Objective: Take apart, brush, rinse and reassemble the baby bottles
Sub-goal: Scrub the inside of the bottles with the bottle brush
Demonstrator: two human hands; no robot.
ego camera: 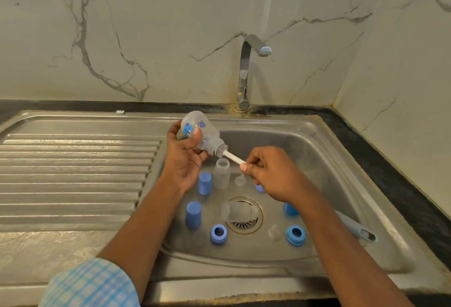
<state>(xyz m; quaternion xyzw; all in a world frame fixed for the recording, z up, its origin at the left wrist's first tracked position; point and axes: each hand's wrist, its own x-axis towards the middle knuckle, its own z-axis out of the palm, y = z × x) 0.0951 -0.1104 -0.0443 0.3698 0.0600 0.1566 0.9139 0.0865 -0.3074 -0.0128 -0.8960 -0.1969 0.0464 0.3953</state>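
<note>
My left hand grips a clear baby bottle with a blue label, tilted with its mouth down to the right, above the sink. My right hand pinches the white handle of a small brush; its grey bristle head sits at the bottle's mouth. In the basin stand an open clear bottle and two blue caps. Another clear bottle lies over the drain. Two blue collar rings and clear teats lie around.
A steel tap rises behind the basin, with no water running. A ribbed draining board extends to the left. A grey-blue brush handle leans on the basin's right wall. More blue parts sit partly hidden under my right forearm.
</note>
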